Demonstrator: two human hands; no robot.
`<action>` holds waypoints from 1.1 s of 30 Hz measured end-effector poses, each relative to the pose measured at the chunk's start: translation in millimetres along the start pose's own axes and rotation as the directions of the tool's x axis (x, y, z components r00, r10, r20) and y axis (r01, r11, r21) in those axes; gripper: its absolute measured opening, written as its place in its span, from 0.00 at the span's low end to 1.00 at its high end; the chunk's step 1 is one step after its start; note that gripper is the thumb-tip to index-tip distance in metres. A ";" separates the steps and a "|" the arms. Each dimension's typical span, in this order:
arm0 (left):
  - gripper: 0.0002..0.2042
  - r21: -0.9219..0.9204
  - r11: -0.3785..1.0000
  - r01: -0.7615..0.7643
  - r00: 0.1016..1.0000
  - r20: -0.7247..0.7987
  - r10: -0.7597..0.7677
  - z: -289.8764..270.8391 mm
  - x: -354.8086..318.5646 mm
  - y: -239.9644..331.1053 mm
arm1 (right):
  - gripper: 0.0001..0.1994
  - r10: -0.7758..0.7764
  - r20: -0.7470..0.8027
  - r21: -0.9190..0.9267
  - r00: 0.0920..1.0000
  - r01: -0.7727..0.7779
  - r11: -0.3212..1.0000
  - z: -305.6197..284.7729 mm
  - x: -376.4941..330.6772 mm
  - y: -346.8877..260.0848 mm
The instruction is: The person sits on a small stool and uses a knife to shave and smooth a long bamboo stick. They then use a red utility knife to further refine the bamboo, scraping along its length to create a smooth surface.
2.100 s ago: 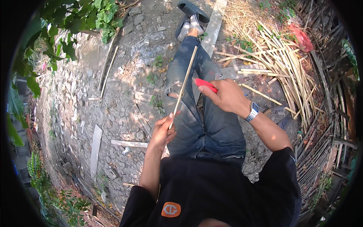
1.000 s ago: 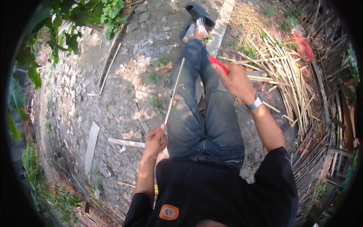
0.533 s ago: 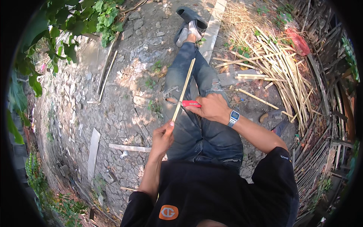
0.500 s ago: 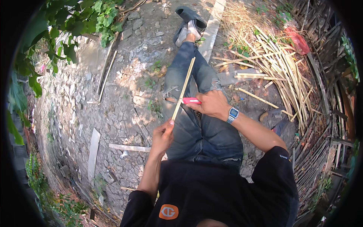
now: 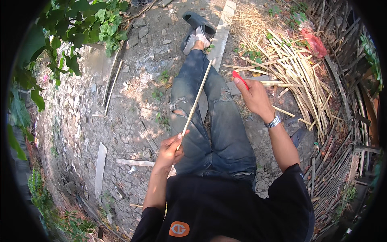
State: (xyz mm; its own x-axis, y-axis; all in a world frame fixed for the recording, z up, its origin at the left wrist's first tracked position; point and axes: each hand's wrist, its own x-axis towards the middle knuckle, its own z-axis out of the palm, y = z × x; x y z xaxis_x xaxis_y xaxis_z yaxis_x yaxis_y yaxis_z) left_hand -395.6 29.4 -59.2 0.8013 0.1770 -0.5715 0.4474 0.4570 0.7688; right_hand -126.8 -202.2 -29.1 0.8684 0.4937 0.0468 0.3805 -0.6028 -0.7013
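The stony ground (image 5: 121,117) fills most of the view, cracked and littered with scraps, and the person sits on it with both legs (image 5: 209,121) stretched out in torn blue jeans. The legs serve as the landmark here. To the right of the legs lies a big heap of split bamboo strips (image 5: 294,72), with a woven bamboo fence (image 5: 346,133) farther right. To the left of the legs, a flat wooden slat (image 5: 100,165) and a few thin sticks lie on the stones, and leafy branches (image 5: 80,28) hang over the upper left.

Over the legs, running from near the left thigh up toward the shoe (image 5: 197,26), is one long thin bamboo strip (image 5: 196,103). The left hand (image 5: 169,149) is closed around its near end, thumb and fingers pinching it firmly, just left of the thighs. The right hand (image 5: 254,97) is off to the right of the legs, well apart from the strip, clenched around a red-handled knife (image 5: 240,78); the blade itself cannot be made out.

The work appears to be shaving the strip in repeated strokes, with the knife hand now away from it. To do it well, I judge the left hand should keep the strip steady and at a low angle along the leg, and the knife should meet it flat, cutting away from the body and clear of the left fingers.
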 end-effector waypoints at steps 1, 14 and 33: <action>0.24 0.051 0.998 -0.026 0.999 -0.020 0.027 1.2 1.9 -2.0 | 0.32 -0.069 0.072 -0.013 0.995 0.070 0.997 9.1 -13.4 -15.0; 0.19 0.651 0.708 -0.273 0.868 -0.151 0.473 33.1 11.7 -10.3 | 0.32 -0.146 0.254 -0.295 0.956 0.220 0.930 40.3 -41.2 -23.3; 0.17 0.765 0.558 -0.322 0.779 -0.121 0.615 40.5 -11.5 -1.6 | 0.30 -0.049 0.116 -0.031 0.992 0.053 0.998 -5.8 -37.8 -10.1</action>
State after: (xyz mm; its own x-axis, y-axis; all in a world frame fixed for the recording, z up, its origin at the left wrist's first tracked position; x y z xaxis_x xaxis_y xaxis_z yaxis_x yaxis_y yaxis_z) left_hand -389.4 -8.7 -42.2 0.8513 0.5247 -0.0068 0.2955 -0.4686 0.8325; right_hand -161.7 -218.3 -19.7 0.8058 0.5921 -0.0021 0.4354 -0.5950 -0.6755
